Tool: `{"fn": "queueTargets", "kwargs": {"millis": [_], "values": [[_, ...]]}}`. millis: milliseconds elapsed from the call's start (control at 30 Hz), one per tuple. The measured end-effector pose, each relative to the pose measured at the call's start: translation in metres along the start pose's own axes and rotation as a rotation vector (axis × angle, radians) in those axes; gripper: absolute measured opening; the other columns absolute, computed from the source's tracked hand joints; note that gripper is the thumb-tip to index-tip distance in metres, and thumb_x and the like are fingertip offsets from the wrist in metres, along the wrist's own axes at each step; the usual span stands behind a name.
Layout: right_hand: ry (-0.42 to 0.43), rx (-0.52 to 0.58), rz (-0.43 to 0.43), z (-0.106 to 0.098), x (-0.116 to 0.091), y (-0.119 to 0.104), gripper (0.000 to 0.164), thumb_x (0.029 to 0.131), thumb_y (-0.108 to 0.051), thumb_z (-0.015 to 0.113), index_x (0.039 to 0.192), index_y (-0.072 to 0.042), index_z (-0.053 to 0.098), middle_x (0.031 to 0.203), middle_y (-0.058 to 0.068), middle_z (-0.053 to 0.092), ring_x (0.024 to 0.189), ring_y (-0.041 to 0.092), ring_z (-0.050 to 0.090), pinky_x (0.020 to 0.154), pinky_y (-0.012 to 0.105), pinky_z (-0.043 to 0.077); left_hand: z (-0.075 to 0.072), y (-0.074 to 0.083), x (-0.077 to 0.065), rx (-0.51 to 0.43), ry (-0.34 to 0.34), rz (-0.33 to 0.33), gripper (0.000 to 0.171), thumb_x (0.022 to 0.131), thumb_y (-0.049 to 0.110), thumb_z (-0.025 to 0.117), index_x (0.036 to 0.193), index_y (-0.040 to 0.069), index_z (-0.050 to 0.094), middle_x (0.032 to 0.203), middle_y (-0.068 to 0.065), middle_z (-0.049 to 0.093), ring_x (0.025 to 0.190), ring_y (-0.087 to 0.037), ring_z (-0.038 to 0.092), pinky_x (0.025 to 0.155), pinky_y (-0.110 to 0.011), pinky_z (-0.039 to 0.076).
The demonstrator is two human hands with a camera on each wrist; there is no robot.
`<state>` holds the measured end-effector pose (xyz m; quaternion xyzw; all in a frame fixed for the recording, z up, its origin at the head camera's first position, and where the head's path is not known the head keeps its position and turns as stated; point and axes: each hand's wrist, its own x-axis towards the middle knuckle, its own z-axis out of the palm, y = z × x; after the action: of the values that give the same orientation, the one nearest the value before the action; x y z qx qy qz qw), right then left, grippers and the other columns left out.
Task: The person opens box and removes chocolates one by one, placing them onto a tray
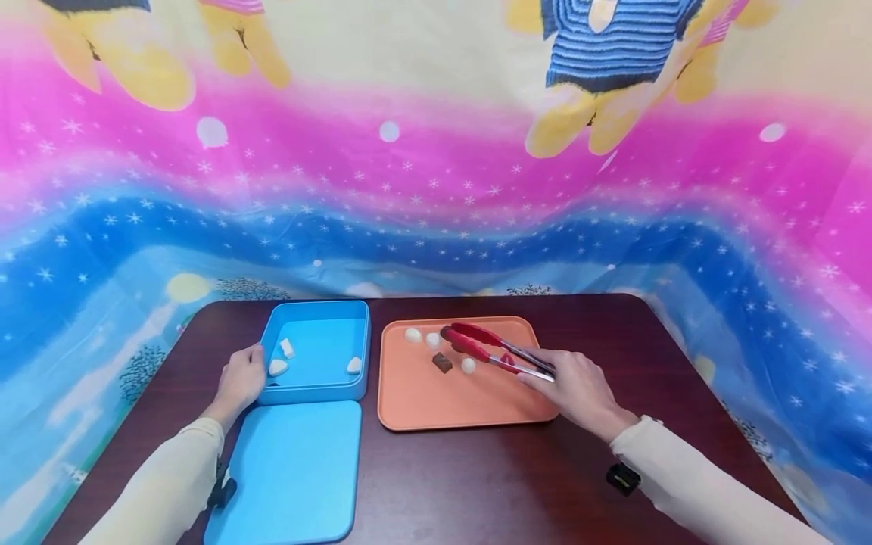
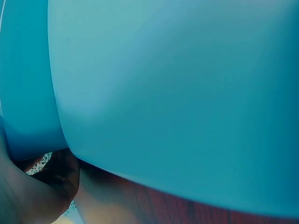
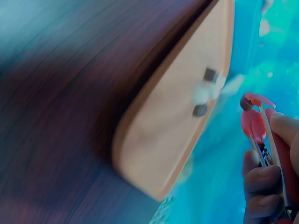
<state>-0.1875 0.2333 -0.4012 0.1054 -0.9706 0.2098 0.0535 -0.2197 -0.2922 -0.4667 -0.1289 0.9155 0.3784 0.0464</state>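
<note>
My right hand (image 1: 579, 386) holds a pair of red-tipped metal tongs (image 1: 500, 354) over the orange tray (image 1: 463, 405). Between the tong tips is a small dark brown piece (image 3: 246, 103), its kind unclear. On the tray lie a brown block (image 1: 442, 362) resembling chocolate and several small white pieces (image 1: 412, 334). In the right wrist view a second dark piece (image 3: 200, 110) shows on the tray. At the left wall of the open blue box (image 1: 315, 393), my left hand (image 1: 241, 382) grips its side. Inside the box sit white pieces (image 1: 287, 348), apart from each other.
A flat blue lid (image 1: 293, 469) lies in front of the box, close to its near wall. Everything stands on a dark wooden table (image 1: 436, 484). Behind and at both sides hangs a patterned cloth (image 1: 436, 182).
</note>
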Motion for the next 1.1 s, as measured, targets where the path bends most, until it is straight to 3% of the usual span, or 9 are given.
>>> {"fn": "queueTargets", "kwargs": {"millis": [133,533,700,867,967,1100], "values": [[0.036,-0.067,-0.028,-0.003,0.000,0.018,0.057,0.085,-0.038,0.081,0.134,-0.014,0.067,0.069,-0.002,0.064,0.057,0.014,0.045,0.048,0.028,0.035,0.001,-0.001,0.000,-0.001,-0.001,0.009,0.065,0.110,0.041,0.009,0.160,-0.001,0.017,0.162,-0.033,0.023,0.148,-0.056,0.023,0.118,-0.070,0.024],[0.112,-0.305,-0.127,0.004,0.002,0.052,0.055,0.086,-0.039,0.080,0.131,-0.011,0.068,0.083,0.011,0.075,0.058,0.019,0.058,0.043,0.031,0.045,0.002,0.001,-0.001,-0.003,0.020,0.018,0.065,0.111,0.040,0.011,0.159,-0.003,0.019,0.160,-0.034,0.027,0.146,-0.056,0.027,0.117,-0.070,0.026],[0.175,-0.402,-0.231,0.013,0.002,0.057,0.053,0.083,-0.035,0.083,0.129,-0.011,0.068,0.092,0.010,0.076,0.063,0.023,0.067,0.048,0.036,0.054,0.001,0.000,-0.002,0.001,0.019,0.005,0.067,0.110,0.042,0.010,0.159,-0.003,0.019,0.159,-0.035,0.027,0.145,-0.056,0.028,0.117,-0.070,0.026],[0.251,-0.477,-0.326,0.020,0.000,0.059,0.054,0.079,-0.029,0.087,0.126,-0.012,0.069,0.087,0.009,0.074,0.056,0.021,0.065,0.046,0.035,0.053,0.002,-0.001,-0.001,0.005,0.021,0.007,0.066,0.111,0.041,0.010,0.159,-0.003,0.018,0.160,-0.034,0.026,0.147,-0.056,0.025,0.118,-0.070,0.025],[0.246,-0.480,-0.323,0.020,-0.002,0.060,0.056,0.078,-0.030,0.088,0.127,-0.012,0.068,0.089,0.009,0.075,0.058,0.022,0.066,0.046,0.035,0.053,0.003,-0.002,0.000,0.004,0.022,0.011,0.065,0.111,0.040,0.012,0.159,-0.003,0.019,0.160,-0.034,0.026,0.147,-0.056,0.025,0.118,-0.070,0.025],[0.180,-0.404,-0.236,0.015,-0.002,0.060,0.059,0.079,-0.038,0.086,0.129,-0.012,0.068,0.093,0.010,0.076,0.062,0.021,0.065,0.047,0.035,0.052,0.002,0.000,0.000,-0.001,0.019,0.009,0.065,0.111,0.040,0.011,0.159,-0.003,0.018,0.160,-0.034,0.025,0.147,-0.056,0.025,0.118,-0.070,0.025]]}}
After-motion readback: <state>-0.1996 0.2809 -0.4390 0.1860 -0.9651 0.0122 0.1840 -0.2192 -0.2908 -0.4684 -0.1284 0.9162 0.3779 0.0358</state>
